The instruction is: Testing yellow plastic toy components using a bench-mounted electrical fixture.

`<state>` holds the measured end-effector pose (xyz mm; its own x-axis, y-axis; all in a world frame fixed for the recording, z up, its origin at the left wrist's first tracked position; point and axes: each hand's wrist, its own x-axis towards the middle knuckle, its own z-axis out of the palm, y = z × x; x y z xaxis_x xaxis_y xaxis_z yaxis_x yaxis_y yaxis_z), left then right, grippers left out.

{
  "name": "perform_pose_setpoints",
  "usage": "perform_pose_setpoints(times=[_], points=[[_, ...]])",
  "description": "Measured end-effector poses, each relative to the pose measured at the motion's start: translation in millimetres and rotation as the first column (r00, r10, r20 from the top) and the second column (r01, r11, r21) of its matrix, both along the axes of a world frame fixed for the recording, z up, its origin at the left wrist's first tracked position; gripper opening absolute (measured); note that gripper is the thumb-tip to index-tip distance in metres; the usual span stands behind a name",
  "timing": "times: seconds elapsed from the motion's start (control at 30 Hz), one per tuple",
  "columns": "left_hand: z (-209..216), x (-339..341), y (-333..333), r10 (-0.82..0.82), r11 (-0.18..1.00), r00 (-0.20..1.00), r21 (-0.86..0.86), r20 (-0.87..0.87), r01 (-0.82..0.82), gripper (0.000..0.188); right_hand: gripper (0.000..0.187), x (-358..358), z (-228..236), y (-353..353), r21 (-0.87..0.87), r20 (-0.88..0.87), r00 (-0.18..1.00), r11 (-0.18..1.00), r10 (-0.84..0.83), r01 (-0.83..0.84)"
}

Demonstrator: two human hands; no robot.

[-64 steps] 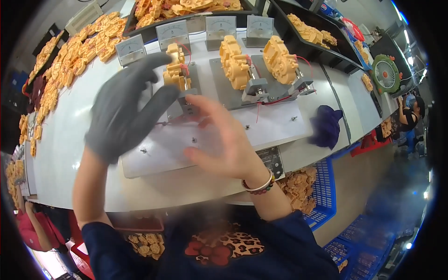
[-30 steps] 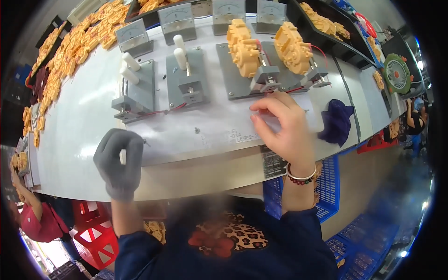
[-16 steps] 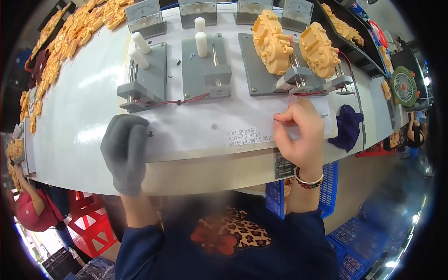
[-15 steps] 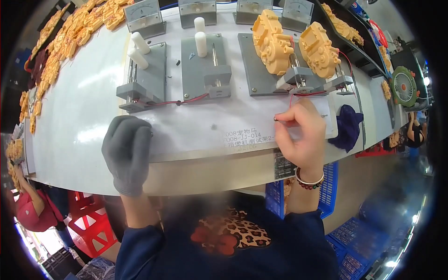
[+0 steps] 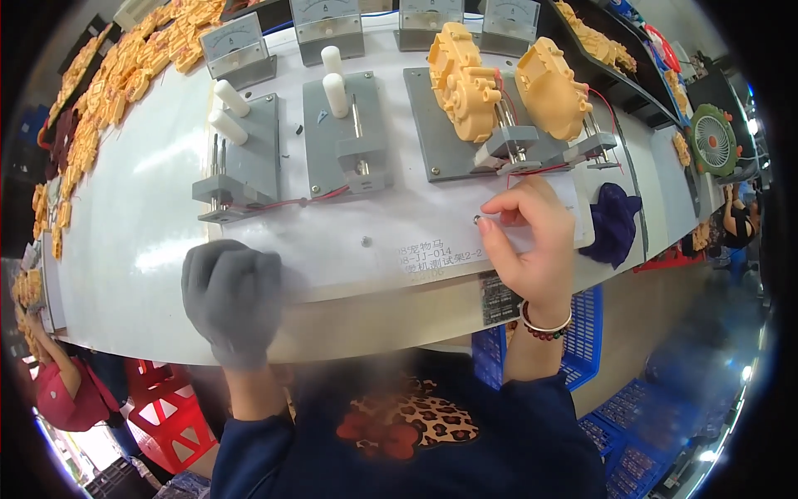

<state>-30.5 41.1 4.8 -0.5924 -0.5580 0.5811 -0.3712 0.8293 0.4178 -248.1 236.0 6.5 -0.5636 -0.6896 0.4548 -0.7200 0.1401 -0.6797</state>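
Note:
My left hand (image 5: pixel 231 299), in a grey glove and slightly blurred, is curled over the white table near its front edge. Its fingers are folded, and what they hold, if anything, is hidden. Bare, with bracelets at the wrist, my right hand (image 5: pixel 536 241) has thumb and forefinger pinched at a small shiny metal stud (image 5: pixel 477 219) on the paper sheet. A second stud (image 5: pixel 366 241) shows between the hands. Beyond my right hand, two yellow plastic gearbox housings (image 5: pixel 465 83) (image 5: pixel 553 87) sit on a grey test fixture (image 5: pixel 431 137) with metal pins and red wires.
Two grey fixtures (image 5: pixel 264 158) (image 5: pixel 320 154) with white posts stand at left and centre, behind them several analogue meters (image 5: pixel 328 21). Yellow housings pile up (image 5: pixel 125 87) at far left. A dark purple cloth (image 5: pixel 613 224) lies right, near a green fan (image 5: pixel 715 141). Blue crates (image 5: pixel 586 333) stand below.
The view has shifted and tilted slightly. My left hand has drawn a little nearer to the table's front edge. My right thumb and forefinger have parted slightly around the stud.

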Motion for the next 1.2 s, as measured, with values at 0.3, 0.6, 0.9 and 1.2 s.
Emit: perform_pose_setpoints(times=[0.3,0.6,0.9,1.2], points=[[-5,-53,43,-0.197,0.980,0.978,0.034,0.072,0.195,0.017,0.013,-1,-1,2,0.014,0.002,1.000,1.000,0.013,-0.013],[1,-46,44,-0.276,0.951,0.961,0.146,-0.006,0.274,0.010,0.012,-3,0,3,0.013,0.001,1.000,1.000,0.026,-0.026],[4,1,8,-0.026,0.993,0.999,0.114,-0.042,0.030,0.008,0.015,-6,0,3,-0.011,0.029,0.998,0.998,0.061,-0.061],[-7,1,9,0.003,0.959,0.990,0.281,-0.144,0.038,0.011,0.018,-8,1,0,0.019,0.026,0.999,0.999,0.027,-0.028]])
